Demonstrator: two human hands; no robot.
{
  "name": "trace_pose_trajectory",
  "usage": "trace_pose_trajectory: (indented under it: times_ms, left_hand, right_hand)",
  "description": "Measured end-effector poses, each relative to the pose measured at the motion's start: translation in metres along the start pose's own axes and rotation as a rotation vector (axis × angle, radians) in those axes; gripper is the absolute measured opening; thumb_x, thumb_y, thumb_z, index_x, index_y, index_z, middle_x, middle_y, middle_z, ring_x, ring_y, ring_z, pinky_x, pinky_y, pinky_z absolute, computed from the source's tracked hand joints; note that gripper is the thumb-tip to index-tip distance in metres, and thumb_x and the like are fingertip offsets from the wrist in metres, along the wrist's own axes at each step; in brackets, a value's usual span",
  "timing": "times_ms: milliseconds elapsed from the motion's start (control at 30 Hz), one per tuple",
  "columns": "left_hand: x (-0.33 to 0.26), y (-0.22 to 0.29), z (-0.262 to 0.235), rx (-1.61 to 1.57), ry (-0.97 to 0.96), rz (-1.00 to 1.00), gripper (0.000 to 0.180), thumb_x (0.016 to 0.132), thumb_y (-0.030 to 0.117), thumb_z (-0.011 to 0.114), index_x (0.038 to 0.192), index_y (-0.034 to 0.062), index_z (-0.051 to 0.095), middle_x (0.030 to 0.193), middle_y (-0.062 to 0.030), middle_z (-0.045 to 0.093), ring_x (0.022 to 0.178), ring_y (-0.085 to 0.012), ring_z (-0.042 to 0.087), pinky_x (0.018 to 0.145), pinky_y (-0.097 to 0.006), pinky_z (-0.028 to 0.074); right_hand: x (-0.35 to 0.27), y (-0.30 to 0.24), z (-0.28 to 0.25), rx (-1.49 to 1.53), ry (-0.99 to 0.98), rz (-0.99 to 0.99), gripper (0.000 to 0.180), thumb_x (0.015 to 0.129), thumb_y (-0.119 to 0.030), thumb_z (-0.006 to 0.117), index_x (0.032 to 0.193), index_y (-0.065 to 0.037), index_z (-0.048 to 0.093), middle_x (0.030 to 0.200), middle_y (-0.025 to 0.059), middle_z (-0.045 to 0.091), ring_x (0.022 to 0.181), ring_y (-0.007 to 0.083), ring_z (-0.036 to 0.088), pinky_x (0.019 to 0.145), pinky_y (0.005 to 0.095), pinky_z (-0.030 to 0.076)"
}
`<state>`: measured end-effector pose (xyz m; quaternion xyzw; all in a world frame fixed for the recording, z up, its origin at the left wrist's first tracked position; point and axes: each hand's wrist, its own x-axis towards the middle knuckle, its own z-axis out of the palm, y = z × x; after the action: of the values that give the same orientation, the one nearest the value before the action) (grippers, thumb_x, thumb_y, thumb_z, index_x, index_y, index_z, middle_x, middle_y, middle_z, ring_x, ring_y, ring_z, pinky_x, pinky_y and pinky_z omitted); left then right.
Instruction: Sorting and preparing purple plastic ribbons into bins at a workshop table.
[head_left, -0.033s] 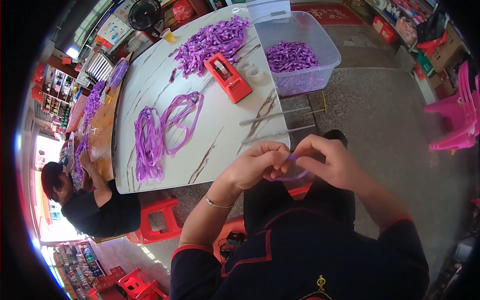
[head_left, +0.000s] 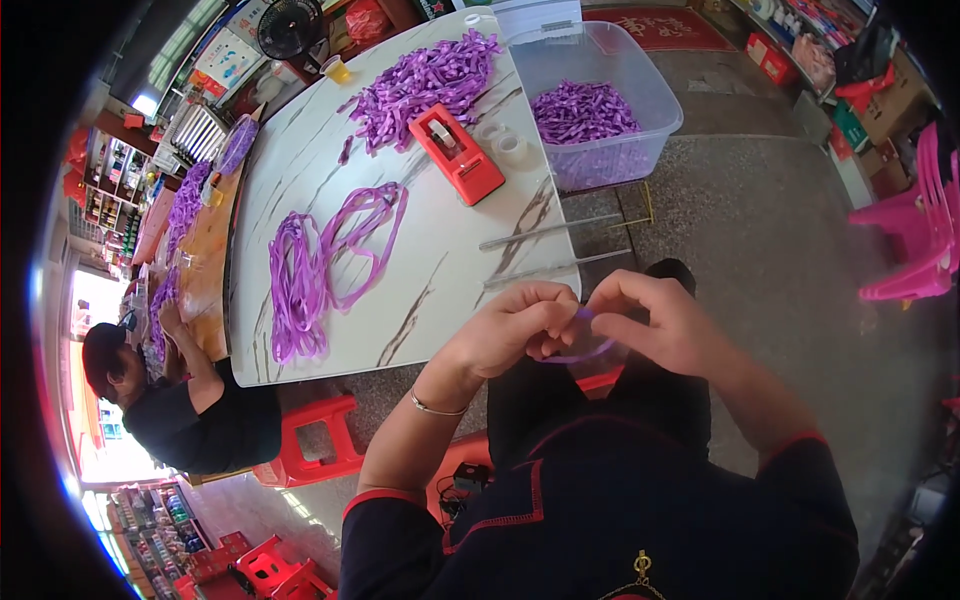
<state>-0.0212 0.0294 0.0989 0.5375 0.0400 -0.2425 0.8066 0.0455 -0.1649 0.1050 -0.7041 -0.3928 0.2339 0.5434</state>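
Close together over my lap, just off the table's near corner, my two hands work on a thin purple ribbon. My left hand is closed, pinching the ribbon between thumb and fingertips. Opposite it, my right hand curls thumb and fingers around the same small spot. A short loop of the ribbon droops below the fingers; the pinched part is mostly hidden. On the marble-patterned table lie long looped purple ribbons and, farther back, a heap of short purple ribbon pieces.
A red tape dispenser sits beside clear tape rolls. Two metal rods stick out past the table edge. A clear plastic bin holds purple pieces. At left, another person works at a wooden table. Pink chairs stand right.
The ribbon loop under my fingers has shifted slightly. My hands have hardly moved, and the things on the table stay put.
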Motion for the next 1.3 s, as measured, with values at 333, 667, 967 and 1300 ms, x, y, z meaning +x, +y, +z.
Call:
trace_pose_trajectory:
  times_ms: [333, 667, 967, 1300]
  left_hand:
    - [0.021, 0.009, -0.013, 0.768, -0.254, 0.531, 0.014, 0.082, 0.01, 0.055, 0.076, -0.0022, 0.054, 0.078, -0.007, 0.05, 0.073, -0.016, 0.049, 0.065, -0.027, 0.039]
    - [0.077, -0.005, -0.038, 0.877, -0.015, 0.583, 0.014, 0.085, 0.01, 0.055, 0.094, 0.0013, 0.061, 0.087, -0.0055, 0.056, 0.078, -0.014, 0.051, 0.069, -0.027, 0.042]
    - [0.115, -0.011, -0.079, 0.849, 0.458, 0.475, 0.015, 0.082, 0.012, 0.056, 0.089, 0.0002, 0.061, 0.07, -0.0097, 0.06, 0.063, -0.0149, 0.056, 0.06, -0.027, 0.044]
    - [0.125, -0.018, -0.071, 1.034, 0.494, 0.539, 0.015, 0.075, 0.015, 0.066, 0.082, 0.0017, 0.066, 0.066, -0.0046, 0.055, 0.056, -0.0119, 0.05, 0.053, -0.027, 0.04]
  right_hand:
    - [0.01, 0.036, -0.016, 0.823, -0.402, 0.399, 0.016, 0.087, -0.018, 0.054, 0.081, -0.002, 0.056, 0.074, 0.0015, 0.056, 0.069, 0.0091, 0.056, 0.066, 0.022, 0.045]
    - [0.004, 0.077, -0.056, 0.337, -0.018, 0.427, 0.019, 0.085, -0.02, 0.055, 0.079, -0.002, 0.057, 0.067, 0.0006, 0.054, 0.066, 0.0093, 0.055, 0.064, 0.021, 0.043]
    - [0.043, 0.149, -0.036, 0.277, 0.356, 0.282, 0.016, 0.087, -0.02, 0.053, 0.082, -0.006, 0.057, 0.071, -0.0001, 0.057, 0.068, 0.0064, 0.054, 0.062, 0.0204, 0.041]
    - [0.052, 0.169, 0.006, 0.607, 0.348, 0.173, 0.015, 0.088, -0.018, 0.054, 0.085, -0.005, 0.059, 0.074, -0.0015, 0.057, 0.069, 0.0046, 0.051, 0.065, 0.0196, 0.041]
